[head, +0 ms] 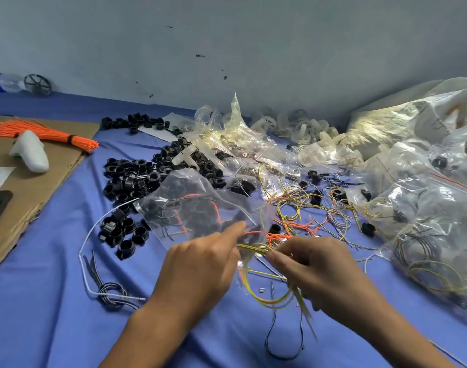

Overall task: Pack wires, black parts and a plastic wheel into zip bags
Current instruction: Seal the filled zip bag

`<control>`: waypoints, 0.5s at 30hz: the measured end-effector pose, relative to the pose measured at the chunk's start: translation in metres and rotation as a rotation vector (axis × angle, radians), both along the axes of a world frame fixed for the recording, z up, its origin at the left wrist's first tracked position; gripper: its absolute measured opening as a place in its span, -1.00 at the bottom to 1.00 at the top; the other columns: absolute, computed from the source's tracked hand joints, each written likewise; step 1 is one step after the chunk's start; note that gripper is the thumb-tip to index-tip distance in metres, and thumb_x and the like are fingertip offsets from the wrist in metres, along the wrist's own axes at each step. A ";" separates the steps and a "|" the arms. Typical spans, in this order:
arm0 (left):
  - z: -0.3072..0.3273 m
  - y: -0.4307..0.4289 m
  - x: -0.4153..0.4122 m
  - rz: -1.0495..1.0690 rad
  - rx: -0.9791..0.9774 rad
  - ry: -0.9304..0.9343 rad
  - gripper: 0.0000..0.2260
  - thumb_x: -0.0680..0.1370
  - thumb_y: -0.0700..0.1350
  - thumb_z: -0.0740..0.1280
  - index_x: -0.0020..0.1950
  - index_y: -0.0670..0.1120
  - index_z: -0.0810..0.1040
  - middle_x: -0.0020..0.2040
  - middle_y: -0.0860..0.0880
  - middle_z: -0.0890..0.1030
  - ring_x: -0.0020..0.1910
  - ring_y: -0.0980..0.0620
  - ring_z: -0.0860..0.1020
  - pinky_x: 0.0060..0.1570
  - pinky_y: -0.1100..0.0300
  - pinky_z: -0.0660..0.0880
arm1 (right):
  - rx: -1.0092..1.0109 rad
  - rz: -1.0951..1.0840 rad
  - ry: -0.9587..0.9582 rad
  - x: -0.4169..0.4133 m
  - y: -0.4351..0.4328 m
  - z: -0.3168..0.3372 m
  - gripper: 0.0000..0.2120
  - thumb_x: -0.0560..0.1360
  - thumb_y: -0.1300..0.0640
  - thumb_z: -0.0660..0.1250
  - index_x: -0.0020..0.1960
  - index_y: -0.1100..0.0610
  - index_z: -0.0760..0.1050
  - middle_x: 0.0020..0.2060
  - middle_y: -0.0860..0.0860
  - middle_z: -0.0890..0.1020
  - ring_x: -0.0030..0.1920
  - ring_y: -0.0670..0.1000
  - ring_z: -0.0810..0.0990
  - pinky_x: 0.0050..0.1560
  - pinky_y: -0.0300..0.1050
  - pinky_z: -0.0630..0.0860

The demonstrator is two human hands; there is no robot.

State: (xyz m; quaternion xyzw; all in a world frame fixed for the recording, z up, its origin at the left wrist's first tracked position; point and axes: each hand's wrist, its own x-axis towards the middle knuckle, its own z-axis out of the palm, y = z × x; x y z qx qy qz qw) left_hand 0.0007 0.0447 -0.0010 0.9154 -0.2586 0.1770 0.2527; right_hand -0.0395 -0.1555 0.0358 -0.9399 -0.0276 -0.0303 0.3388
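Observation:
My left hand (203,264) holds the open mouth of a clear zip bag (195,208) that has orange and dark wires inside. My right hand (314,264) pinches a bundle of yellow-green wires (256,249) at the bag's mouth; their loop (269,298) hangs below. Black ring parts (136,179) lie in a heap behind the bag. Loose orange and yellow wires (298,208) are scattered to the right. Translucent plastic wheels (309,128) are piled at the back by the wall.
Filled zip bags (426,208) crowd the right side. A cardboard sheet (41,168) at left carries an orange wire bundle (46,134) and a white object (31,152). A white wire (86,251) and dark wires (110,293) lie near left. A bottle (4,82) stands far left.

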 end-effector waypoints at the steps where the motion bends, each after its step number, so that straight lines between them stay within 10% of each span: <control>1: 0.000 -0.005 -0.003 -0.016 0.025 -0.023 -0.56 0.52 0.03 0.09 0.33 0.09 0.55 -0.18 0.05 0.68 -0.28 -0.10 0.65 -0.47 0.06 0.52 | 0.082 0.019 0.029 0.005 0.007 -0.003 -0.85 0.50 -0.01 0.34 -0.19 0.01 0.60 -0.48 0.05 0.57 -0.55 -0.05 0.51 -0.55 -0.12 0.48; 9: -0.001 -0.011 -0.010 -0.064 0.017 0.004 -0.59 0.57 0.00 0.11 0.39 0.09 0.48 -0.04 0.10 0.68 -0.17 -0.02 0.65 -0.40 0.11 0.51 | 0.979 0.078 0.258 0.041 0.056 -0.046 -0.67 0.49 0.51 0.02 0.12 0.33 0.45 -0.28 0.22 0.44 -0.24 0.17 0.41 -0.25 0.01 0.36; 15: -0.003 -0.006 -0.005 -0.090 -0.052 0.040 -0.58 0.60 -0.04 0.15 0.47 0.08 0.39 0.07 0.01 0.67 -0.10 -0.18 0.63 -0.32 -0.01 0.53 | 1.462 -0.024 0.541 0.071 0.078 -0.046 -0.68 0.50 0.29 0.22 0.20 0.07 0.27 -0.11 0.14 0.40 -0.16 0.00 0.38 0.04 -0.13 0.30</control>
